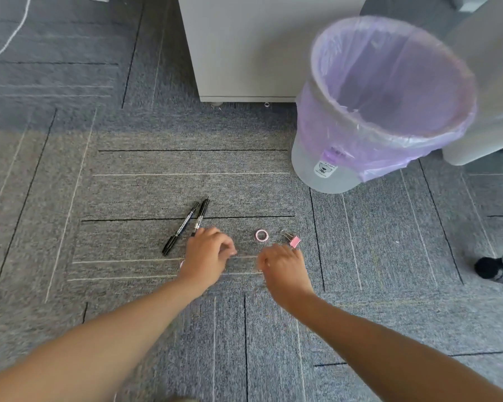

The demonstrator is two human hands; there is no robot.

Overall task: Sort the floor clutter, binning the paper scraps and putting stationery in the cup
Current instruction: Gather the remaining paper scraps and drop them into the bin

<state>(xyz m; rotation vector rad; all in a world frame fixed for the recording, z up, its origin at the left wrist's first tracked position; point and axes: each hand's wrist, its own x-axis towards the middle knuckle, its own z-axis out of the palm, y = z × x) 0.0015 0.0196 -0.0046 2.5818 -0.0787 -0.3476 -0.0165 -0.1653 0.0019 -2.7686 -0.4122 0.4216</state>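
Note:
Two black marker pens (183, 226) lie side by side on the grey carpet. My left hand (208, 252) hovers over their near ends, fingers curled, and I cannot make out anything in it. A small pink tape ring (262, 235) lies to the right of that hand. A pink binder clip (293, 240) lies just beyond my right hand (283, 264), whose fingers are curled downward above the carpet. A bit of pink (182, 264) shows at the left edge of my left hand. A bin (323, 172) lined with a purple bag stands at the far right. No cup is in view.
A white cabinet (244, 47) stands behind the clutter, with a small ring (267, 104) under its edge. A chair base with a black caster (487, 268) is at the right. A white cable (9, 39) runs across the far left carpet.

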